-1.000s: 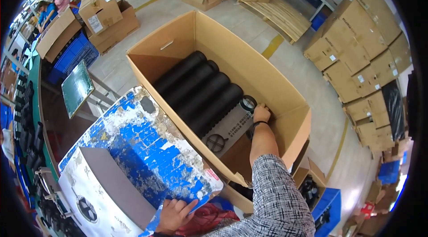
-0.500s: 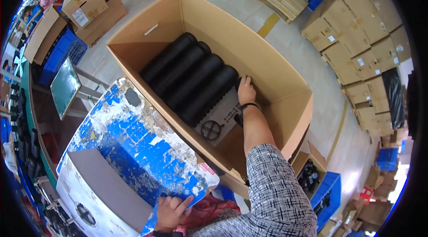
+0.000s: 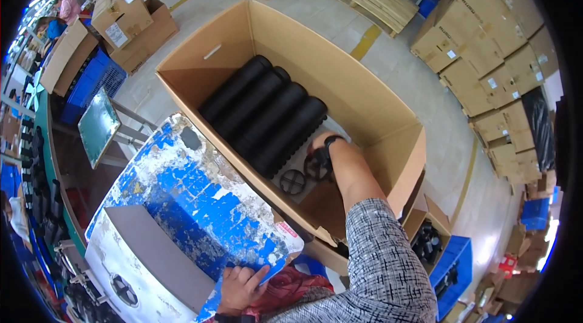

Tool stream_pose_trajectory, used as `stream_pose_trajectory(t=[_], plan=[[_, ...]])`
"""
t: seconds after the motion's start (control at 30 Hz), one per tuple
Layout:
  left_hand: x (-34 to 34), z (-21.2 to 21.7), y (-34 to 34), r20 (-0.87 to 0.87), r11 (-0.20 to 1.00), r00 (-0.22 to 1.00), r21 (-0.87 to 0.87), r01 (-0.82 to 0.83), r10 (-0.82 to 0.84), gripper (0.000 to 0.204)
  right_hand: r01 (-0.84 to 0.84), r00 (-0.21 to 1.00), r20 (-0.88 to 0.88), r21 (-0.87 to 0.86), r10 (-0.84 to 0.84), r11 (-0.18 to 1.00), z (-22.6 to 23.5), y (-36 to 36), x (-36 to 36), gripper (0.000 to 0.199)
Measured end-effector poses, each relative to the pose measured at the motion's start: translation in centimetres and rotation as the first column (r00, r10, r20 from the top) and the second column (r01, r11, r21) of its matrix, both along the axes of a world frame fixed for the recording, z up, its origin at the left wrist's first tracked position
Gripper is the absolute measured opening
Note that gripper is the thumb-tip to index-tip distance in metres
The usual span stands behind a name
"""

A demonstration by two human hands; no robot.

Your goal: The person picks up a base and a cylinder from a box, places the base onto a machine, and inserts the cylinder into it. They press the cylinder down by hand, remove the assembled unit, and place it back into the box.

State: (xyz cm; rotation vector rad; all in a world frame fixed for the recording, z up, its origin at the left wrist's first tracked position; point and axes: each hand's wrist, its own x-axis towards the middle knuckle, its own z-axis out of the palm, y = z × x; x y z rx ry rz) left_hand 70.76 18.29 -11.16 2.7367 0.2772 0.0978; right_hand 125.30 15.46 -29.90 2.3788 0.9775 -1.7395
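Observation:
My right hand [image 3: 325,141] is down inside a large open cardboard box [image 3: 370,89], beside a row of several black ribbed cylinders [image 3: 264,116]. It is smeared and its fingers are mostly hidden behind the wrist. Just below it shows a black spoked ring [image 3: 317,169]; whether the hand holds it, I cannot tell. A second spoked black ring [image 3: 293,182] is on the pale box bottom near the cylinders. My left hand [image 3: 242,286] is closed over the near edge of a worn blue-and-white board [image 3: 209,201], its fingers bent and the thumb along the edge.
A grey-white curved piece [image 3: 152,256] lies on the board at left. A green-topped stool [image 3: 99,127] stands beyond it. To my right are a blue crate [image 3: 455,268] and a small carton of black parts [image 3: 428,241]. Stacked cartons [image 3: 486,37] line the far right; a wooden pallet [image 3: 370,1] lies behind.
My right hand has drawn back from the end of the nearest cylinder and lowered toward the box bottom. A second spoked ring now shows beneath it. My left hand keeps its place on the board.

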Motion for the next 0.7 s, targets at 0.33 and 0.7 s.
stream_pose_trajectory(t=[0.33,0.7], plan=[[-0.3,0.5,0.0,-0.086,0.995,0.995,-0.090,0.034,-0.042,0.056,-0.232,0.949,0.250,0.140,0.193,0.962,-11.5,-0.7,-12.7,0.055],[-0.5,0.1,0.1,0.035,0.985,0.996,-0.149,0.091,-0.087,0.059,-0.337,0.807,0.562,0.186,0.182,0.923,-11.0,-0.6,-8.7,0.038]])
